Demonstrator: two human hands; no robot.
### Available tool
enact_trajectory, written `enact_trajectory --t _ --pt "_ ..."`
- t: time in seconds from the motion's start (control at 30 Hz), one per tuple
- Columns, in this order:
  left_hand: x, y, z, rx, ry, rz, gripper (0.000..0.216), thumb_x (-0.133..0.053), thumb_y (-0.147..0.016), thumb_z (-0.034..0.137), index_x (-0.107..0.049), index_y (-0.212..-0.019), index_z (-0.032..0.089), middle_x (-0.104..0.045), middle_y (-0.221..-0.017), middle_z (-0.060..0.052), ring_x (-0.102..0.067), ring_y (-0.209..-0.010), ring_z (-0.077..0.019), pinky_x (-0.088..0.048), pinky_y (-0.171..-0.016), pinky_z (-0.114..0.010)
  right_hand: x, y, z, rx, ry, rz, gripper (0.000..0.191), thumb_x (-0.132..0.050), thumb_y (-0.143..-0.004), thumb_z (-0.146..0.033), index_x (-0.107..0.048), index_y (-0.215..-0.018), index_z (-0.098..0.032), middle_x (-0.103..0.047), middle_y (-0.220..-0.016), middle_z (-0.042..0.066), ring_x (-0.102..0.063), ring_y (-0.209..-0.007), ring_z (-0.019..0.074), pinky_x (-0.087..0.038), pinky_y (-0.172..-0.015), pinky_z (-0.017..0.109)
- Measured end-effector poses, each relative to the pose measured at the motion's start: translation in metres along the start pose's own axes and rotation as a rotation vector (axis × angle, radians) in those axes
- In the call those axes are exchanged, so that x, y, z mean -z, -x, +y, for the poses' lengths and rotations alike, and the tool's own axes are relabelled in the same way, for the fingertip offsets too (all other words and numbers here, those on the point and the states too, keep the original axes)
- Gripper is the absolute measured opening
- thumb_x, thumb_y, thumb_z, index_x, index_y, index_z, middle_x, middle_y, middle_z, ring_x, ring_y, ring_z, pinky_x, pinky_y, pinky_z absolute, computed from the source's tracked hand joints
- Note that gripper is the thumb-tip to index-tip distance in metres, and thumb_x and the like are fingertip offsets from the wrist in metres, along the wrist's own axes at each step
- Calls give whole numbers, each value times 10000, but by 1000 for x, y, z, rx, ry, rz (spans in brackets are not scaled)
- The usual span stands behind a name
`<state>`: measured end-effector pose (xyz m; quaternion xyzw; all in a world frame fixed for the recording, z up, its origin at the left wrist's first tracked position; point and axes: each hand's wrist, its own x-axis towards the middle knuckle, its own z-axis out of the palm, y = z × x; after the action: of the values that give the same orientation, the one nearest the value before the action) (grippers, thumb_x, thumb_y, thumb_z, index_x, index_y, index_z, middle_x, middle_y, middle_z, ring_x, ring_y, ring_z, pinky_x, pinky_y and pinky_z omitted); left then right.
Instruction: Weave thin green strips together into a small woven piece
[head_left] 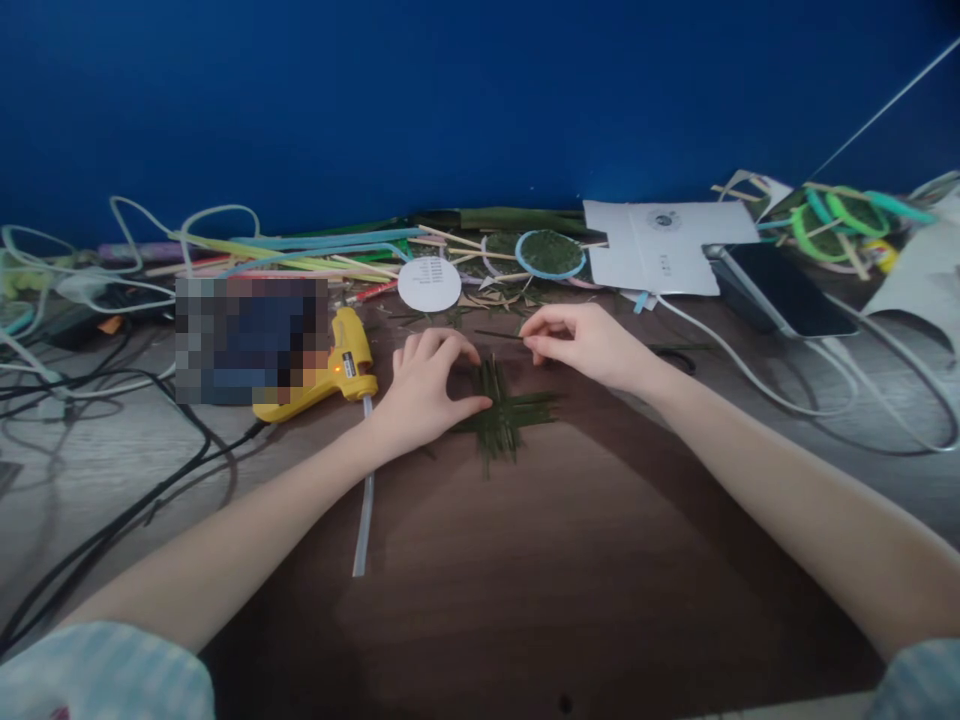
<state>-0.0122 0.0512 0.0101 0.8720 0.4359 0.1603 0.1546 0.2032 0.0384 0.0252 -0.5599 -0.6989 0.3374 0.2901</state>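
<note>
Thin green leaf strips cross over and under each other in a small woven patch (499,415) on the dark brown board. At the patch's left edge is my left hand (427,385), its thumb touching the strips and its thumb and forefinger spread apart. My right hand (562,340) pinches one end of a single narrow leaf strip (499,334) between thumb and fingers. That strip lies roughly level, pointing left, just beyond the far end of the patch.
A yellow hot glue gun (352,355) with a clear glue stick lies left, its light on. Behind are a white paper disc (429,285), a blue-rimmed green round (551,255), wooden sticks and white card (667,250). A phone (787,290) and cables (750,385) lie right.
</note>
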Motion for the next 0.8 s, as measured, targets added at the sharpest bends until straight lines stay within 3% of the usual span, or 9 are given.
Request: enact_trajectory --t 0.8 --pt "-2 2 0 -34 -2 3 307 -680 -698 326 -534 -937 201 -490 -1148 -44 -402 -1094 -258 -323 -876 -411 -2 0 3 21 -21 -17 148 -540 -787 -274 -616 -834 -156 -644 -654 15 -578 -625 132 -418 -650 283"
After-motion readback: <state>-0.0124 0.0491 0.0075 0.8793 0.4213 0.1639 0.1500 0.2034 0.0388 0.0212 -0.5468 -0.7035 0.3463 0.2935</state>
